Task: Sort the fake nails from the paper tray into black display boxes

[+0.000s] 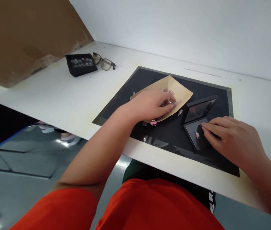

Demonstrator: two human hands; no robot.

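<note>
A tan paper tray (183,91) with small shiny pieces lies on the black mat (147,76). My left hand (152,103) reaches over it, thumb and fingers closed round some of the small pieces (171,102). To its right stands an open black case (194,135) with its lid raised. My right hand (231,137) pinches a small black block (199,131) over the case's base. A small colourful piece (197,134) is beside the block. One loose piece (180,112) lies between tray and case, and a pink clip (153,123) is at the tray's near edge.
At the back left of the white table (54,86) sit a black box (81,64) of small pieces and a pair of glasses (105,63). A brown panel (25,41) borders the left, a white wall the back. Transparent scraps (159,142) lie along the mat's near edge.
</note>
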